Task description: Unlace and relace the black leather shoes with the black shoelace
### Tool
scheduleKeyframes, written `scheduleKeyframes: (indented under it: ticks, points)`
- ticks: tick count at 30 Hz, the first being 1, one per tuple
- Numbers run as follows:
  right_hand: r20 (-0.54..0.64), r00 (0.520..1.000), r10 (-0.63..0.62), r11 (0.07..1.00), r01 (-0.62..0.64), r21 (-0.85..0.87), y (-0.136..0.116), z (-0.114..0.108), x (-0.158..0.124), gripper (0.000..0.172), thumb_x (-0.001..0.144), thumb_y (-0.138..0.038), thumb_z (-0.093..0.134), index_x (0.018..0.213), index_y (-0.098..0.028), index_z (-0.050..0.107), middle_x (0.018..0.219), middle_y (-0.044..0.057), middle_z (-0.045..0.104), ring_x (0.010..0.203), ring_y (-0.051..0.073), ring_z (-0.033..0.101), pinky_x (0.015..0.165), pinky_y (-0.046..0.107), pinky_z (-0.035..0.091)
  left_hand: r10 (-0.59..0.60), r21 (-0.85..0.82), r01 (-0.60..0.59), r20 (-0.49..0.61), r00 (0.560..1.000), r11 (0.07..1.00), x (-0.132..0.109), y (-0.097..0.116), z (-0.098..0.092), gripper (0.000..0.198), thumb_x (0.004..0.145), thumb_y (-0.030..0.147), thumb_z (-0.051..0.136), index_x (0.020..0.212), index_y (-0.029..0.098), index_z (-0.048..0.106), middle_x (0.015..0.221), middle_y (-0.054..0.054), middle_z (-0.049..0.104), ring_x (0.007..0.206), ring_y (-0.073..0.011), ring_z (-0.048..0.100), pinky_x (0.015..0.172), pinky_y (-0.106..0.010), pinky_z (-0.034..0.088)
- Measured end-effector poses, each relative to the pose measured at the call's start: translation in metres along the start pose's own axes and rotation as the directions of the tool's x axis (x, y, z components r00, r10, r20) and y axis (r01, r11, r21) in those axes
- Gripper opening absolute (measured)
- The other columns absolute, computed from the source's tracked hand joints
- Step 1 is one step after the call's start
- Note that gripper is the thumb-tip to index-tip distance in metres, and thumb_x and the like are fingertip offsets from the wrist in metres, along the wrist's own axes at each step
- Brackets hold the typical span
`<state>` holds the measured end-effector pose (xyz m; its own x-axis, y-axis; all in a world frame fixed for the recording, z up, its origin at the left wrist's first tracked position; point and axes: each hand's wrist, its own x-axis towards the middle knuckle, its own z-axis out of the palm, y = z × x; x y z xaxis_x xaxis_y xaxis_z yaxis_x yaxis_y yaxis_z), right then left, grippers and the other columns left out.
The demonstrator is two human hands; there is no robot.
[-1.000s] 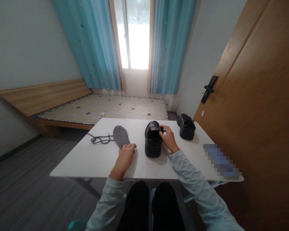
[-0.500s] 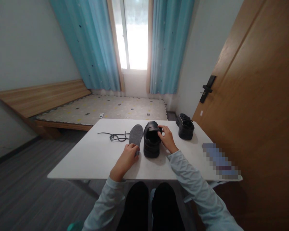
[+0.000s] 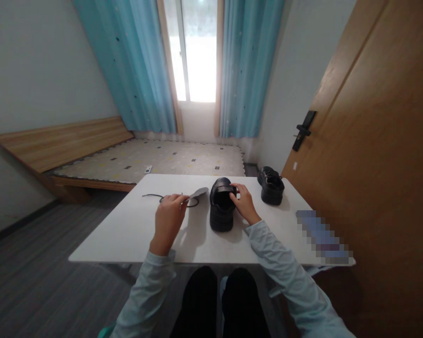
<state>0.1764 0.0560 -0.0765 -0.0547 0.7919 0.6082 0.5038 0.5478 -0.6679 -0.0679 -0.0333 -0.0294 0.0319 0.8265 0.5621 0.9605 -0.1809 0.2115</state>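
Observation:
My left hand (image 3: 169, 220) pinches a grey insole (image 3: 199, 192) at one end and holds it up above the table, tilted nearly edge-on to me. Beneath and behind it lies a dark shoelace (image 3: 151, 195), partly covered by the hand. A black shoe (image 3: 221, 217) stands in the middle with its heel toward me and its opening facing up. Around the right edge of that opening, my right hand (image 3: 245, 203) is closed, thumb at the inside and fingers by the collar. The shoe's inside is dark.
A second black shoe (image 3: 272, 188), laced, stands at the back right of the white table (image 3: 127, 239). A blurred-out flat bluish item (image 3: 322, 234) lies by the right edge. Behind the table is a bed (image 3: 162, 155); a wooden door (image 3: 373, 164) is at the right.
My left hand has lifted the insole off the table and moved left and up with it, tilting it. The right hand stays on the shoe.

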Motion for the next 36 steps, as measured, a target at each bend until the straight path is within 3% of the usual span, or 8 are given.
scheduleKeyframes:
  ticks: [5,13,18,21,25,30,33,36]
  points:
    - [-0.009,1.0,0.004,1.0,-0.004,-0.023,-0.003,-0.003,-0.001,0.038,0.075,-0.022,0.057,0.114,-0.021,0.058,0.111,0.01,0.058,0.104,0.026,0.054,0.086,0.044,0.049,-0.023,0.096,0.054,-0.304,0.953,0.994,0.012,0.024,-0.02,0.024,0.09,0.025,0.052,0.106,0.022,0.069,0.094,-0.006,0.071,0.079,-0.0214,0.062,0.068,-0.031,0.042]
    - [-0.031,0.999,-0.022,0.995,0.025,0.098,-0.01,-0.004,-0.002,0.075,0.075,-0.033,0.066,0.141,-0.022,0.033,0.121,0.012,0.059,0.106,0.025,0.057,0.091,0.043,0.046,0.327,0.109,-0.314,-0.47,0.82,0.943,-0.004,0.075,-0.027,0.024,0.092,0.017,0.05,0.109,0.022,0.067,0.093,-0.005,0.072,0.083,-0.017,0.063,0.074,-0.029,0.043]
    - [-0.062,0.998,-0.028,0.986,0.037,0.163,-0.015,-0.007,-0.002,0.058,0.077,-0.025,0.059,0.133,-0.025,0.045,0.128,0.008,0.057,0.112,0.023,0.057,0.091,0.039,0.047,0.418,0.059,-0.428,-0.369,0.83,0.902,-0.031,0.092,-0.018,0.025,0.092,0.017,0.05,0.113,0.02,0.063,0.097,-0.007,0.071,0.088,-0.0175,0.063,0.076,-0.031,0.044]
    - [-0.08,0.995,-0.052,0.985,0.065,0.161,-0.017,-0.01,0.0,0.038,0.075,-0.018,0.052,0.111,-0.023,0.063,0.114,0.007,0.065,0.109,0.023,0.058,0.093,0.04,0.046,0.438,0.031,-0.448,-0.288,0.852,0.893,-0.041,0.098,-0.015,0.023,0.092,0.017,0.05,0.111,0.019,0.063,0.096,-0.007,0.07,0.085,-0.0176,0.062,0.073,-0.031,0.045]
    - [-0.107,0.99,-0.089,0.983,0.105,0.154,-0.021,-0.014,0.002,0.033,0.073,-0.012,0.051,0.099,-0.024,0.07,0.102,0.005,0.067,0.102,0.022,0.06,0.094,0.04,0.046,0.467,-0.064,-0.472,-0.08,0.88,0.879,-0.043,0.102,-0.02,0.025,0.09,0.022,0.055,0.115,0.02,0.06,0.096,-0.006,0.069,0.086,-0.0191,0.061,0.075,-0.033,0.047]
    - [-0.107,0.989,-0.102,0.982,0.118,0.15,-0.023,-0.015,0.001,0.031,0.075,-0.014,0.059,0.101,-0.024,0.071,0.105,0.005,0.065,0.1,0.021,0.059,0.091,0.038,0.046,0.573,-0.324,-0.5,0.185,0.799,0.803,-0.026,0.097,-0.039,0.058,0.068,0.056,0.071,0.114,0.022,0.061,0.102,-0.006,0.068,0.094,-0.0238,0.061,0.081,-0.037,0.048]
    - [-0.11,0.987,-0.117,0.982,0.132,0.138,-0.022,-0.015,-0.001,0.03,0.076,-0.015,0.062,0.103,-0.025,0.071,0.105,0.005,0.063,0.1,0.021,0.058,0.091,0.038,0.046,0.613,-0.517,-0.426,0.267,0.744,0.743,-0.002,0.087,-0.046,0.05,0.07,0.054,0.069,0.109,0.023,0.065,0.099,-0.004,0.069,0.09,-0.0195,0.064,0.08,-0.03,0.049]
    - [-0.092,0.985,-0.149,0.983,0.158,0.098,-0.022,-0.015,-0.003,0.027,0.078,-0.018,0.064,0.102,-0.027,0.072,0.104,0.006,0.063,0.1,0.022,0.056,0.09,0.039,0.046,0.525,-0.62,-0.301,0.215,0.823,0.725,0.028,0.075,-0.038,0.03,0.085,0.042,0.061,0.106,0.022,0.066,0.099,-0.003,0.069,0.085,-0.0147,0.065,0.078,-0.026,0.051]
